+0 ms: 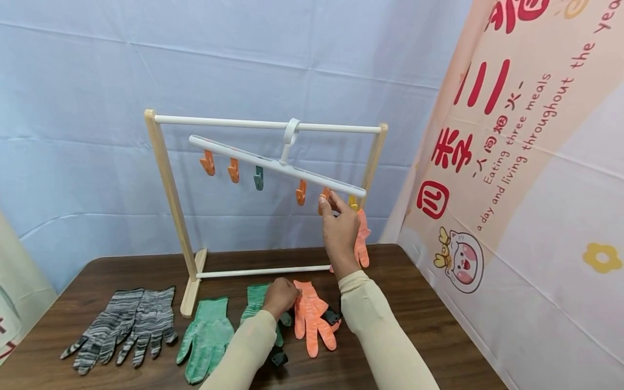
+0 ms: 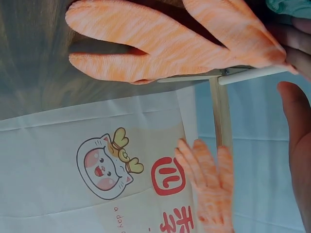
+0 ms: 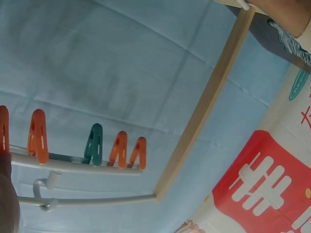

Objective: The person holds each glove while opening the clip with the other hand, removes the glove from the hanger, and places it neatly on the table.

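Note:
My right hand [image 1: 340,227] is raised to the low right end of a white clip hanger [image 1: 263,161], thumb and fingers pinching an orange clothespin [image 1: 323,205] there. Just beyond that hand, an orange glove [image 1: 362,244] hangs from a yellow clothespin [image 1: 353,202]. Down on the table, my left hand [image 1: 283,297] is at the cuff of another orange glove [image 1: 312,317]. In the left wrist view its thumb [image 2: 293,104] stands apart from the fingers, which are right by the cuff. Under the left forearm lies a green glove [image 1: 255,298], partly hidden.
The hanger hooks over the top bar [image 1: 219,122] of a wooden-legged rack and tilts down to the right. More orange clothespins [image 1: 234,170] and a green clothespin [image 1: 259,177] hang from it. Another green glove [image 1: 207,336] and grey striped gloves [image 1: 129,325] lie left on the table.

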Motion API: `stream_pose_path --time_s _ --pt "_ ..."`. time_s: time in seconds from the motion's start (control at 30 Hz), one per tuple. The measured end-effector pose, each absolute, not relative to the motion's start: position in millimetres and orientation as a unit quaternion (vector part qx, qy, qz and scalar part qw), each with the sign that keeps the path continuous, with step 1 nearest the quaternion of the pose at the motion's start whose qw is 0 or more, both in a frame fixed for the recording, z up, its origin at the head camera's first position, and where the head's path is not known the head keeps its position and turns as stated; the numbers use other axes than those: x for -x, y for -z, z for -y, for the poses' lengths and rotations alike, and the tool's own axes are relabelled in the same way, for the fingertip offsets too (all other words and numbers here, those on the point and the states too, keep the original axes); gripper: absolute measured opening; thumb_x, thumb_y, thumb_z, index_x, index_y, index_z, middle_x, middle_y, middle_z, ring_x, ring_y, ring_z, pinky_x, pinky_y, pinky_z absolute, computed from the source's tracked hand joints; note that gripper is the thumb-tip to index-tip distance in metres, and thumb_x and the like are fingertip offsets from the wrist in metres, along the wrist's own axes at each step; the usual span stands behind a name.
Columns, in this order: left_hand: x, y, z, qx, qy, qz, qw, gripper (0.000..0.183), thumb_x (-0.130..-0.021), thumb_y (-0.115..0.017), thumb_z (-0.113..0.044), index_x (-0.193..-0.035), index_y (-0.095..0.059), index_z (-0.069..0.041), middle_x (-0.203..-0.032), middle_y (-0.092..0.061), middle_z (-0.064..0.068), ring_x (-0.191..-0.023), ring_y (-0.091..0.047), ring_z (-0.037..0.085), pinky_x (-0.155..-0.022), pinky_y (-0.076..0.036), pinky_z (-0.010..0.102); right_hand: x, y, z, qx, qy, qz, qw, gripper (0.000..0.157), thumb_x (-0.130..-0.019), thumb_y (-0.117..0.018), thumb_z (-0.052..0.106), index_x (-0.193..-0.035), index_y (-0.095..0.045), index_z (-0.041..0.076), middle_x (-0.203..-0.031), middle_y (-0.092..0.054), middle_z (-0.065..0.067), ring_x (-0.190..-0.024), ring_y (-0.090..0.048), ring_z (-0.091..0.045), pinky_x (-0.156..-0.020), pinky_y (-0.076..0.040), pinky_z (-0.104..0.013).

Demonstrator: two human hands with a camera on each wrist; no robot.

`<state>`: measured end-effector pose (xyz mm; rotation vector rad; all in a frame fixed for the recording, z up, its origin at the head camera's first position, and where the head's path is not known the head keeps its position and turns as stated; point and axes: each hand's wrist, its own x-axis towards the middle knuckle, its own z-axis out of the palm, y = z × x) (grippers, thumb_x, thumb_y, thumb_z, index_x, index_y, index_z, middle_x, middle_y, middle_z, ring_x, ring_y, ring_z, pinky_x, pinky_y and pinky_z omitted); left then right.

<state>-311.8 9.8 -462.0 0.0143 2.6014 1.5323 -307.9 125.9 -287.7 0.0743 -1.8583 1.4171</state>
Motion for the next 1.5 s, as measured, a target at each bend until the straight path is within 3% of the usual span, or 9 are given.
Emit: stream_pose_path --time_s 0.13,0.33,0.53,0.63,0.73,0.97,1.37,1.5 --pt "308 457 -9 -0.007 -0.481 -0.875 0.056 0.050 -0.090 -0.057 -0.028 -0.043 -0.040 -0.019 -0.038 -0.035 -0.004 -0.033 -0.032 0.013 -0.034 -0.027 0.027 308 288 -126 -0.030 -0.574 0.723 0.384 0.036 -0.086 -0.065 0.027 -0.118 -0.063 0.011 -0.099 -0.067 0.003 -0.091 -0.060 -0.008 -0.072 -0.049 -0.030" --pt "304 448 -10 -0.008 -0.430 -0.902 0.024 0.051 -0.091 -0.054 -0.034 -0.044 -0.046 -0.016 -0.037 -0.042 -0.002 -0.041 -0.053 0.024 -0.031 -0.029 0.028 309 289 -126 -0.033 -0.572 0.721 0.391 0.035 -0.086 -0.065 0.027 -0.118 -0.063 0.012 -0.101 -0.067 0.002 -0.092 -0.060 -0.008 -0.075 -0.048 -0.031" --pt "304 443 -6 -0.009 -0.392 -0.920 -0.016 0.054 -0.091 -0.054 -0.035 -0.042 -0.040 -0.018 -0.036 -0.028 -0.005 -0.031 -0.029 0.014 -0.030 -0.023 0.028 308 291 -126 -0.028 -0.571 0.725 0.384 0.033 -0.087 -0.064 0.027 -0.117 -0.064 0.014 -0.100 -0.067 0.005 -0.093 -0.060 -0.007 -0.078 -0.048 -0.032" --pt "307 436 -5 -0.017 -0.393 -0.919 -0.030 0.053 -0.091 -0.053 -0.034 -0.044 -0.038 -0.018 -0.037 -0.026 -0.005 -0.031 -0.025 0.012 -0.030 -0.022 0.027 307 291 -128 -0.027 -0.575 0.722 0.384 0.035 -0.087 -0.064 0.025 -0.119 -0.063 0.011 -0.101 -0.067 0.003 -0.093 -0.061 -0.010 -0.080 -0.048 -0.031" --pt "308 425 -6 -0.023 -0.401 -0.915 -0.043 0.046 -0.091 -0.053 -0.035 -0.050 -0.042 -0.017 -0.041 -0.030 -0.004 -0.033 -0.026 0.012 -0.032 -0.023 0.027 306 291 -129 -0.030 -0.581 0.716 0.386 0.035 -0.087 -0.063 0.023 -0.120 -0.061 0.010 -0.103 -0.067 0.002 -0.094 -0.061 -0.011 -0.080 -0.049 -0.032" --pt "305 401 -8 -0.050 -0.444 -0.893 -0.044 0.024 -0.092 -0.052 -0.037 -0.089 -0.060 -0.015 -0.060 -0.055 0.002 -0.044 -0.045 0.017 -0.041 -0.035 0.031 304 292 -130 -0.050 -0.591 0.700 0.398 0.037 -0.088 -0.063 0.020 -0.123 -0.059 0.009 -0.108 -0.065 -0.002 -0.099 -0.060 -0.011 -0.084 -0.048 -0.033" --pt "313 387 -14 -0.102 -0.513 -0.851 -0.052 0.021 -0.094 -0.052 -0.031 -0.102 -0.062 -0.015 -0.081 -0.060 -0.003 -0.066 -0.056 0.014 -0.056 -0.045 0.031 300 297 -137 -0.076 -0.599 0.683 0.412 0.040 -0.091 -0.059 0.022 -0.128 -0.053 0.010 -0.122 -0.058 -0.005 -0.111 -0.054 -0.011 -0.089 -0.045 -0.030" --pt "318 381 -16 -0.108 -0.509 -0.852 -0.060 0.020 -0.093 -0.052 -0.033 -0.101 -0.062 -0.017 -0.084 -0.059 -0.005 -0.069 -0.056 0.014 -0.059 -0.045 0.031 298 296 -138 -0.075 -0.589 0.682 0.428 0.038 -0.090 -0.060 0.024 -0.126 -0.056 0.011 -0.118 -0.061 -0.002 -0.107 -0.056 -0.010 -0.086 -0.046 -0.030"
